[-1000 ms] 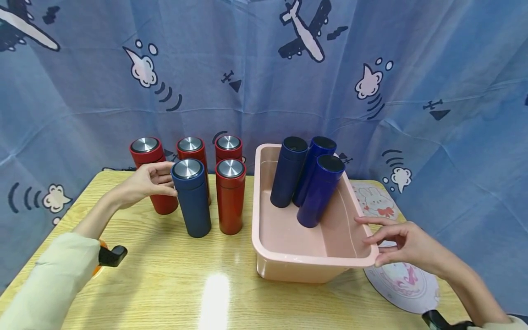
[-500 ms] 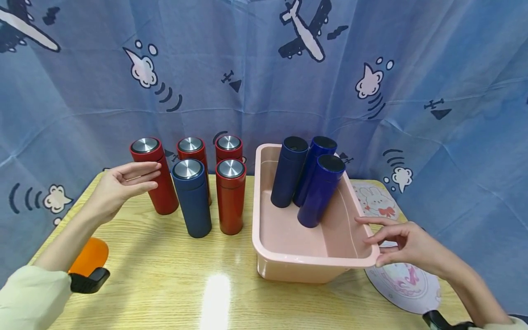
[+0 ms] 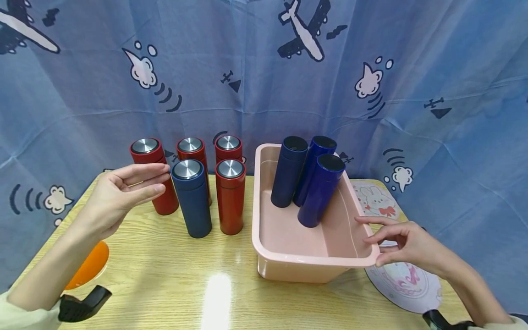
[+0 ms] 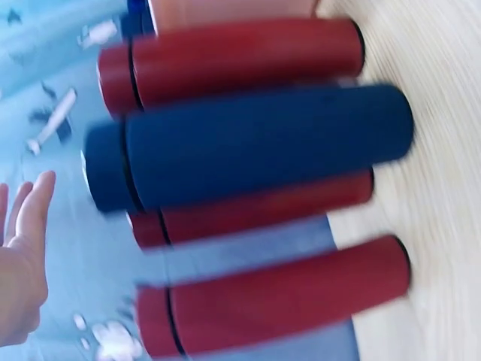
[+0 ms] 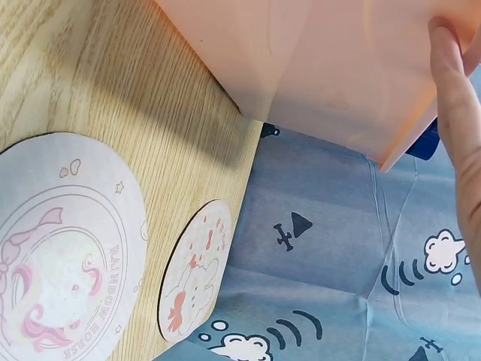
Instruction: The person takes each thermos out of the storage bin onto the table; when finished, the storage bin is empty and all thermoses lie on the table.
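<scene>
My left hand hovers left of a dark blue thermos, fingers extended and nothing in its grasp. The thermos stands upright on the table with a silver-topped lid. In the left wrist view the same blue thermos appears sideways, the fingers close to its lid end. Red thermoses stand around it: one to its right, one behind the left hand. On the right, my right hand pinches the rim of a pink bin at its near right corner. Three blue thermoses lean inside the bin.
Two more red thermoses stand at the back. An orange object lies beneath my left forearm. Right of the bin are a round mat and a rabbit-print mat. A blue curtain hangs behind the table.
From beside the blue thermos's upper part, my left hand drew back left, then came slightly right again. The thermoses, bin and right hand stay in place.
</scene>
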Demonstrator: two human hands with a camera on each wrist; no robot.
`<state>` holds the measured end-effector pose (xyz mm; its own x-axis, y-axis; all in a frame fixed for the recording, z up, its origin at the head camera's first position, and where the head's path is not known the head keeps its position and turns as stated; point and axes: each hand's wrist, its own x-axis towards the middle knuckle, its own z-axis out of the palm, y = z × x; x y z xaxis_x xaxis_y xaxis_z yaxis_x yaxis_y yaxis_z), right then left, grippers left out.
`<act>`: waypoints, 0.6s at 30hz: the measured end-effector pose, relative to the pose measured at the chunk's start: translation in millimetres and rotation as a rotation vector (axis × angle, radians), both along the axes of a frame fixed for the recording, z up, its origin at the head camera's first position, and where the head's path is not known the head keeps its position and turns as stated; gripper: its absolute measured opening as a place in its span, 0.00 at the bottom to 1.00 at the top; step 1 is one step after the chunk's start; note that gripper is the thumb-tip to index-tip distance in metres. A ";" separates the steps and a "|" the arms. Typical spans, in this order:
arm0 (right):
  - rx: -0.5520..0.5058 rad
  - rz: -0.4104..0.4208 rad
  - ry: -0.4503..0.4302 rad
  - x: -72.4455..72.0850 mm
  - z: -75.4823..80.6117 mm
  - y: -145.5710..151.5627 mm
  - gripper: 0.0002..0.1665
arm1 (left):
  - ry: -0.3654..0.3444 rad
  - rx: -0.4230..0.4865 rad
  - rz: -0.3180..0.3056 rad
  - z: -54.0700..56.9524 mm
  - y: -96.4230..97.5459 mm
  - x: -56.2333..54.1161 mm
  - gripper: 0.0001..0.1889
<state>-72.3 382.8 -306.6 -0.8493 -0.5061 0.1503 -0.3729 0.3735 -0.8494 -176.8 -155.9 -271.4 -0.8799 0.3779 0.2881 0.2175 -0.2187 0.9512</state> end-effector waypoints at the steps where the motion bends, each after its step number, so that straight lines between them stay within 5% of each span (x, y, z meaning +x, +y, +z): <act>1: 0.000 -0.002 -0.001 -0.2 -0.2 -0.2 0.21 | 0.005 -0.013 0.000 2.1 5.5 2.9 0.20; 6: -0.006 0.002 0.000 0.3 -1.8 0.5 0.22 | 0.008 -0.033 -0.021 14.2 38.3 10.4 0.20; 18: -0.004 0.005 0.038 0.8 -5.0 2.4 0.23 | 0.012 -0.108 -0.145 36.5 132.3 5.4 0.21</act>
